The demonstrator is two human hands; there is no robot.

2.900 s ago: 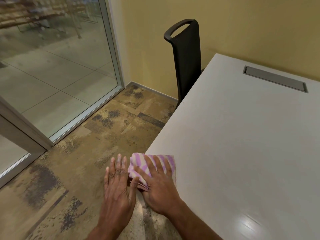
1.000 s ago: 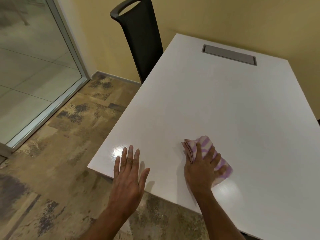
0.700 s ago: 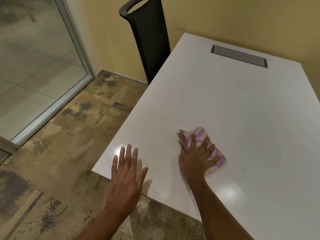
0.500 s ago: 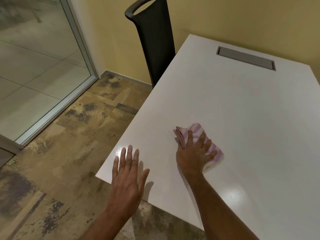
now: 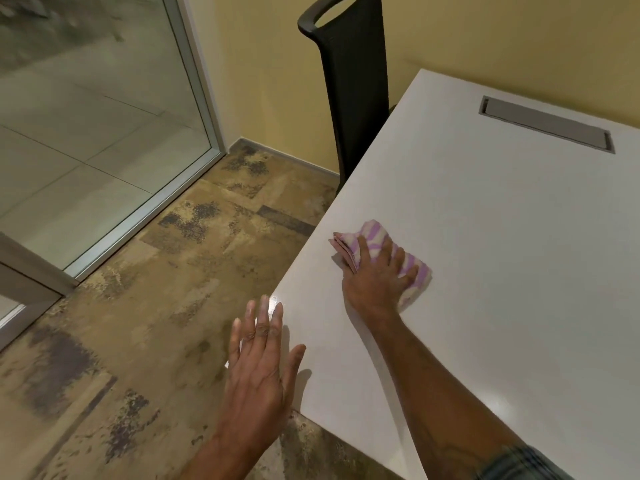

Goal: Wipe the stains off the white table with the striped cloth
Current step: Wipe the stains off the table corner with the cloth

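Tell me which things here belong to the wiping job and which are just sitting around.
In the job: striped cloth, right hand pressing on it, white table, left hand open by the table's near corner.
Just around: black chair, grey hatch in the tabletop, glass door.

glossy smooth white table (image 5: 485, 237), soft striped cloth (image 5: 375, 237), mottled floor (image 5: 173, 271)

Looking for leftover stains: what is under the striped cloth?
Only the white table, on which the folded striped cloth lies flat under the right hand. The patch of tabletop beneath the cloth is covered, so any stain there cannot be seen.
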